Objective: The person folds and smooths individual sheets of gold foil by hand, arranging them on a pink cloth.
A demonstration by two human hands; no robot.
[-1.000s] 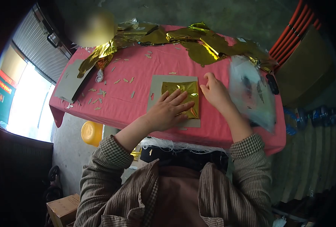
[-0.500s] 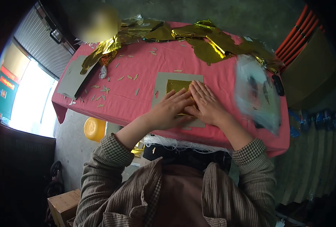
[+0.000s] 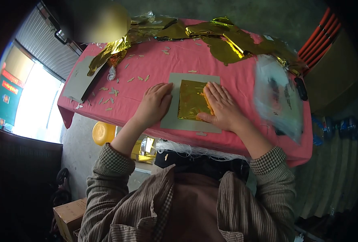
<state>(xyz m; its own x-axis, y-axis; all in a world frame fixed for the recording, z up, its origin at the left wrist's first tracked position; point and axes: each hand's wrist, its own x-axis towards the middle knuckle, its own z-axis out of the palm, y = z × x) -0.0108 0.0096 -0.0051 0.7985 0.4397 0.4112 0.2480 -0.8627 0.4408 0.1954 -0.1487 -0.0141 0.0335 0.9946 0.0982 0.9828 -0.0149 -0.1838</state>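
A folded gold foil piece (image 3: pixel 190 101) lies on a grey card sheet (image 3: pixel 171 115) on the pink-covered table. My right hand (image 3: pixel 222 107) rests flat on the foil's right side, fingers stretched forward and thumb over its lower edge. At the left edge of the card sits my left hand (image 3: pixel 155 103), its fingers bent and fingertips near the card's upper left. I cannot make out whether anything is under its fingers.
Small card scraps (image 3: pixel 114 92) dot the pink cloth (image 3: pixel 146 60) on the left, near a grey board (image 3: pixel 79 78). Gold foil sheets (image 3: pixel 223 52) line the far edge. Clear plastic bags (image 3: pixel 275 97) lie on the right beside a black object (image 3: pixel 301 89).
My left hand has moved left, off the foil to the card's left edge, uncovering more of the foil. My right hand stays on the foil's right side.
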